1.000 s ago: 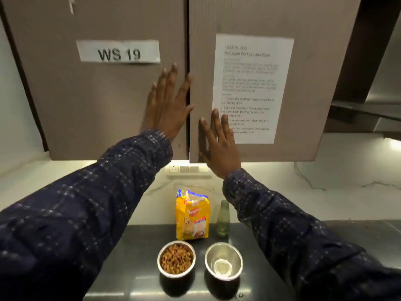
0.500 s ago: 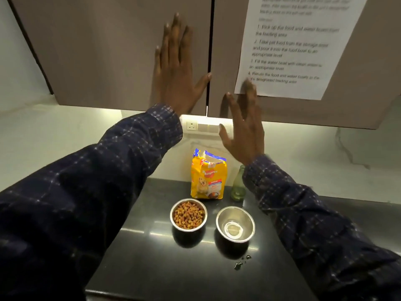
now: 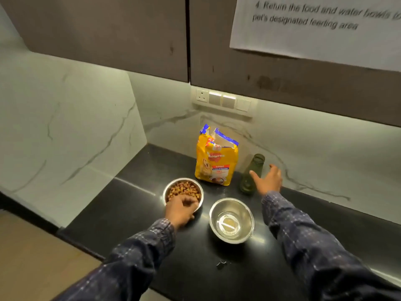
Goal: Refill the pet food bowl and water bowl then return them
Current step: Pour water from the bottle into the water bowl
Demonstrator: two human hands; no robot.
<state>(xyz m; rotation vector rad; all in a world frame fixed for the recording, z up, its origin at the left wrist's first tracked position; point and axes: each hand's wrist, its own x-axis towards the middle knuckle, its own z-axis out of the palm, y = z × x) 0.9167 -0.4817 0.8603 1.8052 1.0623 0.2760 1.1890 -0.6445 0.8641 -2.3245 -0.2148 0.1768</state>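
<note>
A steel food bowl full of brown kibble stands on the black counter. My left hand rests on its near rim, fingers curled over the edge. To its right a steel water bowl holds a little clear water. A yellow pet food bag, torn open at the top, stands upright behind the bowls. A green glass bottle without a cap stands right of the bag. My right hand is spread open just beside the bottle, thumb near its side.
Grey wall cabinets hang overhead with a printed instruction sheet taped on the right door. A switch panel sits on the marble backsplash. A few water drops lie on the counter near its front edge.
Both hands have dropped from the cabinet doors to the counter. The left now lies on the food bowl's rim, the right beside the bottle. The view has tilted down.
</note>
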